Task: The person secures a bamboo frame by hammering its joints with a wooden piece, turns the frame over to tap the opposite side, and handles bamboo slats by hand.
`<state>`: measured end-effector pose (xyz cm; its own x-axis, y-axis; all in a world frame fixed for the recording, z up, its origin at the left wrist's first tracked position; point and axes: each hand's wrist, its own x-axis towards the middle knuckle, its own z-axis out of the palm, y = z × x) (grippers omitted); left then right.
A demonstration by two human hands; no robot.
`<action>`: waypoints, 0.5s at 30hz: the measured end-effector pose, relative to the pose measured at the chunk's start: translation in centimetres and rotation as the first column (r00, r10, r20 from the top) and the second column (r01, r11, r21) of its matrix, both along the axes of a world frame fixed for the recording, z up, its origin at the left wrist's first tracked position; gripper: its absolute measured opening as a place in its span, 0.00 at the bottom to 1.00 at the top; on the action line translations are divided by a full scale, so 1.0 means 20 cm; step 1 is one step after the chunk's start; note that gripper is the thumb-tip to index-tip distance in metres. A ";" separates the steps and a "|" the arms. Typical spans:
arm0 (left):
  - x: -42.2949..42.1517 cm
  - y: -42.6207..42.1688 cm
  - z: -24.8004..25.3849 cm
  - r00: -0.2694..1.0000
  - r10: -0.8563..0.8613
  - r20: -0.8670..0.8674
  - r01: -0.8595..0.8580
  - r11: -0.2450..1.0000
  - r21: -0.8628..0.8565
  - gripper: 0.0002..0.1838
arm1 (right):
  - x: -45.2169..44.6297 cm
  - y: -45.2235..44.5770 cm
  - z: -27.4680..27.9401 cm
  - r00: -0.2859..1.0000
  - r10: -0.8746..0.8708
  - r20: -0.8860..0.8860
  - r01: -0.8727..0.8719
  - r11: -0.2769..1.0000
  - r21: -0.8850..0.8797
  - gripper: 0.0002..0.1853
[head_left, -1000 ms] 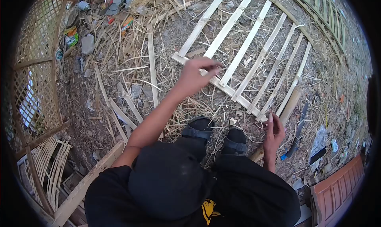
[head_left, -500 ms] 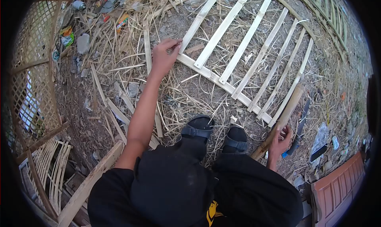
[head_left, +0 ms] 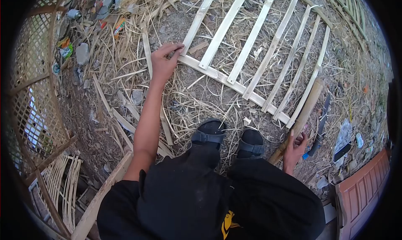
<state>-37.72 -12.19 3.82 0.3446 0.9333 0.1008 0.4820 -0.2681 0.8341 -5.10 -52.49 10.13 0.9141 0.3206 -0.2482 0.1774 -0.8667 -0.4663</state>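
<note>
My left hand [head_left: 163, 66] is at the left corner of a frame of pale bamboo strips, thumb and fingertips closed on the lower end of the leftmost slat [head_left: 200, 22]. That end meets the left end of the crosspiece [head_left: 222, 77]. Several slats run up from the crosspiece to a curved bamboo piece [head_left: 312, 6] at the top. My right hand [head_left: 294, 151] is beside a thick wooden stick [head_left: 307, 106], with fingers bent and apart, its fingertips just below the right end of the crosspiece.
Shavings and loose strips [head_left: 125, 122] litter the ground. A dark blade-like tool [head_left: 321, 124] lies right of the stick. Lattice panels [head_left: 37, 101] stand at the left, and a long plank [head_left: 102, 194] lies below. A reddish-brown panel [head_left: 364, 192] is at the lower right.
My left hand has moved from the middle of the crosspiece to its left corner. My right hand has left the crosspiece's right end and moved down beside the stick. The view has shifted slightly.
</note>
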 end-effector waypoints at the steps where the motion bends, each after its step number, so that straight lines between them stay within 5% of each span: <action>1: 0.00 0.00 -0.01 0.999 0.033 0.031 -0.033 0.999 -0.022 0.13 | -0.02 0.01 0.01 0.999 -0.015 -0.033 0.014 0.998 -0.053 0.31; 15: 0.00 -0.03 -0.10 0.986 0.110 0.125 -0.110 0.994 -0.002 0.12 | -0.10 -0.07 -0.06 0.994 0.094 0.047 -0.089 0.992 -0.091 0.30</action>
